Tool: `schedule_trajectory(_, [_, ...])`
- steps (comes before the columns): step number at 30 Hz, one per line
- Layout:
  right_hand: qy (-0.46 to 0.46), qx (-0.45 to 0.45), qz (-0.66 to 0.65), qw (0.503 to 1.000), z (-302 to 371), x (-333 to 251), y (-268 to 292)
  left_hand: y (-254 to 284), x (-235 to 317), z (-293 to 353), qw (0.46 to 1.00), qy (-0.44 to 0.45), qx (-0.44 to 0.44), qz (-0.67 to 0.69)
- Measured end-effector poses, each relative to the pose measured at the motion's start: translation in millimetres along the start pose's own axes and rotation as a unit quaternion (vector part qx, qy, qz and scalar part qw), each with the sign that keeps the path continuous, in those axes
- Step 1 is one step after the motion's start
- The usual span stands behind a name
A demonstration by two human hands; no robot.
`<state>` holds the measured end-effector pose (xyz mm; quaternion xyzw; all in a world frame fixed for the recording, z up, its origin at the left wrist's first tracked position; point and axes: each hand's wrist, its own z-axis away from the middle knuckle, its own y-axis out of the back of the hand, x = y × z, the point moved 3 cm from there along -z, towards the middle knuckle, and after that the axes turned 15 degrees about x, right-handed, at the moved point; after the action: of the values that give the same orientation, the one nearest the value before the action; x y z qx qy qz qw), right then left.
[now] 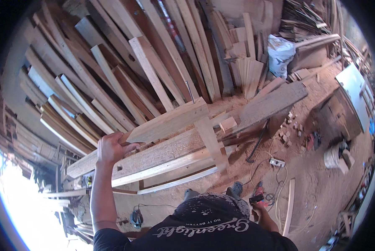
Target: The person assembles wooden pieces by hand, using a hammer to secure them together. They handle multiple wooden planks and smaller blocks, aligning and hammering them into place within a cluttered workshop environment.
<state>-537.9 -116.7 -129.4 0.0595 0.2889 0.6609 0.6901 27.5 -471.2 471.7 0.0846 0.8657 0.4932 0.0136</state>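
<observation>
My left hand (111, 147) is wrapped round the left end of a thick wooden board (166, 122), which lies tilted over a long rough beam (166, 149). A long nail (190, 93) stands upright at the board's far right end. Under that end, a shorter pale crosspiece (208, 138) runs down toward me. Low by my right side, my right hand (260, 206) is closed round a dark tool (256, 198); its kind is hard to make out. Beside the crosspiece sits a small wooden block (228, 124).
Long planks (112, 79) lean in rows at the back left. A dark metal bar (258, 144), a power strip (276, 162) with cables and small wood offcuts (286, 131) lie on the dusty floor. A pale bucket (333, 159) and a white sack (280, 54) stand to the right.
</observation>
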Motion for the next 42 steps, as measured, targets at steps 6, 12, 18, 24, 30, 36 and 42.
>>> schedule_trajectory(6, [0.213,0.013,-0.004,0.977,40,-115,69,-13,-5,4,1.000,-0.016,-0.011,-0.007])
schedule_trajectory(12, [0.463,-0.004,-0.098,0.881,111,-289,85,-22,-18,15,0.997,-0.048,0.053,0.004])
schedule_trajectory(18, [0.445,-0.257,-0.336,0.789,249,-446,55,-21,-23,22,0.999,-0.019,0.020,-0.028])
schedule_trajectory(24, [0.468,-0.270,-0.359,0.761,322,-520,25,-29,-26,20,0.999,-0.028,0.043,-0.001])
schedule_trajectory(30, [0.529,-0.189,-0.252,0.788,314,-533,-18,-26,-29,19,1.000,-0.010,0.012,0.016])
schedule_trajectory(36, [0.538,-0.167,-0.271,0.781,309,-533,-24,-40,-43,18,0.999,-0.013,-0.018,0.039])
schedule_trajectory(42, [0.555,-0.153,-0.250,0.779,309,-534,-25,-31,-39,18,1.000,-0.019,-0.011,0.016])
